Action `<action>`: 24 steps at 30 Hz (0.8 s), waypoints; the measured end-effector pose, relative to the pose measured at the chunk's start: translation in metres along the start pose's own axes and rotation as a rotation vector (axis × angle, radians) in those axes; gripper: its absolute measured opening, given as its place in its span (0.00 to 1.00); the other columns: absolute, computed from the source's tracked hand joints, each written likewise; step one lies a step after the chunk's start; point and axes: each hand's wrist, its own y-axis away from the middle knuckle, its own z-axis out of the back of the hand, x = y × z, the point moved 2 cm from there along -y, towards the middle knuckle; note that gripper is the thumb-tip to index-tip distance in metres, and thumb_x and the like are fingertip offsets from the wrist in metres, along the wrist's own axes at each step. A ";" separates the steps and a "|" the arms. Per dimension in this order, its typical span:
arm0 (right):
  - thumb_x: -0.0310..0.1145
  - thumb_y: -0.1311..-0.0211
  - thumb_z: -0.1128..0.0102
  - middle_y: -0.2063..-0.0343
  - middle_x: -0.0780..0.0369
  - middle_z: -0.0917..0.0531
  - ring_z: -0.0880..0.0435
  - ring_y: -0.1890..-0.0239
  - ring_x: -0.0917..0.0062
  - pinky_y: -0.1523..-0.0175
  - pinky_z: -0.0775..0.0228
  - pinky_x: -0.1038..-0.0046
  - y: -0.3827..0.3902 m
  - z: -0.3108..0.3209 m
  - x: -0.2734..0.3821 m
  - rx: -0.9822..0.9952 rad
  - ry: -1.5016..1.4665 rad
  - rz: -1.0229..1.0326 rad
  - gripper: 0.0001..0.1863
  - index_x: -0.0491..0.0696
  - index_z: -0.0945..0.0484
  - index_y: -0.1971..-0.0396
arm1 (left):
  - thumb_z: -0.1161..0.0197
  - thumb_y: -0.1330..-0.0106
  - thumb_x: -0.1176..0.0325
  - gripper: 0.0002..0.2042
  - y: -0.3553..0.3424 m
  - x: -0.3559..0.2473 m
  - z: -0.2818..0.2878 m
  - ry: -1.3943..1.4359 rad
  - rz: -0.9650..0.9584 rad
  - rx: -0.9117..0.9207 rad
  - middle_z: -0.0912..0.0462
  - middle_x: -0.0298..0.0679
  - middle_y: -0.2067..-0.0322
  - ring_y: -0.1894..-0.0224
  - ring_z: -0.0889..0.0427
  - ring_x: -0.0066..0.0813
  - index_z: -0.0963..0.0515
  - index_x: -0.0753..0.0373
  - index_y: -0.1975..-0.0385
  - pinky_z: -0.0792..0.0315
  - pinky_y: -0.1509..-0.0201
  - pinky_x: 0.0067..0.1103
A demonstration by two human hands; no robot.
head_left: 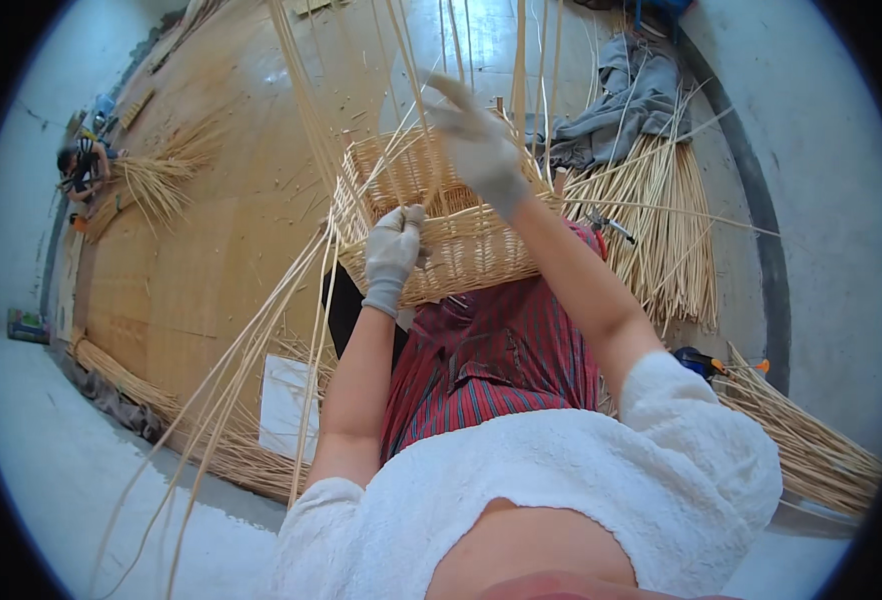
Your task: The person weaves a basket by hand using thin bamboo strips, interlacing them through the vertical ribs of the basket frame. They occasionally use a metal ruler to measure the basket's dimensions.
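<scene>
A rectangular wicker basket (481, 250) rests on my lap, tilted, with long pale wicker strands rising from its far side and trailing off to the left. My left hand (394, 250), in a light grey work glove, is closed on the basket's near rim at the left. Its thumb and fingers pinch around the rim, and strands pass close by them. Above the basket's right half is my right hand (479, 150), also gloved. Its fingers stretch toward the upper left, slightly blurred, and I see nothing held in them.
A big bundle of wicker rods (676, 230) lies on the right under a grey cloth (621, 100). More rods (811, 430) are at the lower right. A white board (286, 405) lies at the left. Far left, another person (86, 165) sits by a rod pile (156, 185).
</scene>
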 end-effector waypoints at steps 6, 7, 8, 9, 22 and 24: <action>0.26 0.27 0.50 0.50 0.56 0.18 0.17 0.47 0.67 0.43 0.24 0.63 0.084 0.067 -0.039 0.005 -0.448 -0.100 0.23 0.54 0.34 0.35 | 0.34 0.29 0.58 0.14 -0.013 -0.003 0.013 -0.029 0.100 0.041 0.17 0.36 0.75 0.82 0.17 0.26 0.20 0.64 0.66 0.21 0.82 0.23; 0.29 0.23 0.51 0.54 0.57 0.16 0.15 0.52 0.66 0.48 0.21 0.61 0.133 0.084 -0.058 -0.148 -0.852 -0.176 0.19 0.57 0.34 0.36 | 0.32 0.30 0.58 0.13 -0.014 -0.004 0.007 -0.059 0.077 0.055 0.18 0.36 0.76 0.83 0.18 0.26 0.20 0.64 0.67 0.21 0.82 0.23; 0.31 0.21 0.53 0.61 0.58 0.16 0.14 0.57 0.67 0.48 0.20 0.58 0.150 0.082 -0.050 -0.269 -0.675 -0.382 0.14 0.55 0.34 0.40 | 0.31 0.31 0.59 0.13 -0.013 0.001 0.013 -0.091 0.072 0.038 0.18 0.35 0.76 0.83 0.19 0.25 0.20 0.63 0.67 0.21 0.83 0.22; 0.32 0.20 0.54 0.65 0.59 0.16 0.13 0.60 0.67 0.48 0.19 0.57 0.153 0.084 -0.047 -0.347 -0.604 -0.470 0.12 0.53 0.34 0.42 | 0.25 0.37 0.55 0.17 -0.010 -0.007 0.014 -0.102 0.128 0.093 0.17 0.36 0.74 0.77 0.14 0.28 0.21 0.62 0.63 0.19 0.77 0.25; 0.20 0.33 0.37 0.61 0.62 0.17 0.17 0.65 0.80 0.76 0.27 0.80 0.162 0.161 -0.028 -0.703 -0.310 -0.718 0.16 0.49 0.31 0.51 | 0.34 0.30 0.53 0.19 0.023 -0.087 -0.045 -0.460 -0.572 -0.260 0.14 0.48 0.64 0.61 0.14 0.45 0.25 0.53 0.45 0.24 0.56 0.34; 0.20 0.33 0.37 0.60 0.62 0.16 0.17 0.65 0.81 0.76 0.29 0.81 0.159 0.145 -0.019 -0.636 -0.318 -0.900 0.16 0.50 0.31 0.51 | 0.39 0.26 0.55 0.15 -0.026 -0.007 -0.067 -0.672 -0.221 0.046 0.14 0.49 0.64 0.61 0.14 0.46 0.23 0.54 0.47 0.24 0.55 0.33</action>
